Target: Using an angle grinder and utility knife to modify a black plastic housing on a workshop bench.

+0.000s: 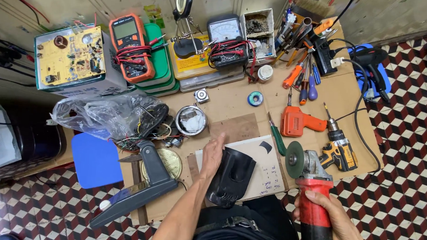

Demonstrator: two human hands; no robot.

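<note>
— What do the hands hold?
— The right hand (332, 214) grips a red angle grinder (309, 186), disc up, at the counter's (233, 104) near edge; the left hand (213, 153), fingers flat, steadies a black plastic housing (231, 176) on a white board (269, 173).

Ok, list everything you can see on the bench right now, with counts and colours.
angle grinder: 1, red and grey, right front
black plastic casing: 1, black, centre front, on a white board
cordless drill: 1, yellow and black, right
orange tool: 1, orange, behind the grinder
multimeters: 2, orange and black, back
circuit board: 1, yellow, back left
screwdrivers: several, mixed colours, back right
plastic bag: 1, clear, left
solder reel: 1, blue, centre
left hand: on the casing
right hand: grips the grinder
</note>
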